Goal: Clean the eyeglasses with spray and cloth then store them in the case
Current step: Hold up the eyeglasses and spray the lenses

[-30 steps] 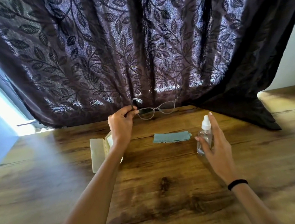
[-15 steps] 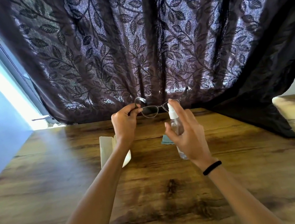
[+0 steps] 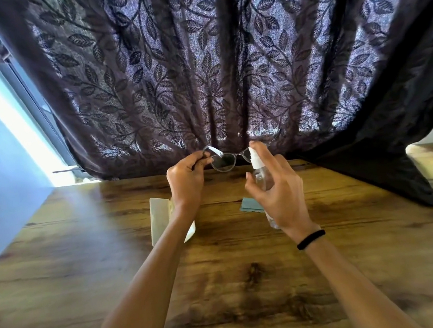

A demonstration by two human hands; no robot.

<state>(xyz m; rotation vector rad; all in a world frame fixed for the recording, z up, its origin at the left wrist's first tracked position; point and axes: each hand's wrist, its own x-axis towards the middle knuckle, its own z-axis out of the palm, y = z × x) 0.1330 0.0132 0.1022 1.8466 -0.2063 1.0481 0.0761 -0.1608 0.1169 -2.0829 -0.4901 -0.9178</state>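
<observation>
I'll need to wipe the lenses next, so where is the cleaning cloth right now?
The blue-grey cloth lies flat on the wooden table, mostly hidden beneath the right hand holding the spray bottle, right of the open case.

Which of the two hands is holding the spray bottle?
The right hand, with the black band at its wrist, holds the spray bottle; the left hand holds the eyeglasses.
</observation>
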